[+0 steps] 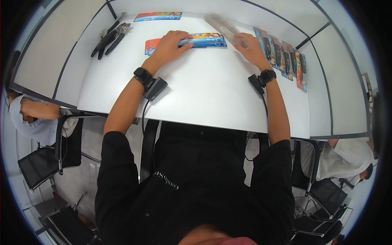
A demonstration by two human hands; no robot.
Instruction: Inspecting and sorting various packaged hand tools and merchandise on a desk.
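My left hand (175, 44) holds down a small pile of printed backing cards (211, 40), its fingers over the top and its thumb near the front edge. These cards are blue with orange and yellow, and part of the pile is hidden under the hand. In my right hand (251, 49) is a long, clear plastic blister cover (222, 26), blurred and slanting up to the left above the white table (199, 88). Its lower end lies between my thumb and fingers, just right of the pile.
Another card pile (157, 16) lies at the back. Several black-handled pliers-like tools (111, 39) are at left. Several packs with black-handled tools (284, 58) overlap at right. Partition panels (312, 55) border the table. People sit either side: one sleeve (33, 122) left, a white shirt (346, 159) right.
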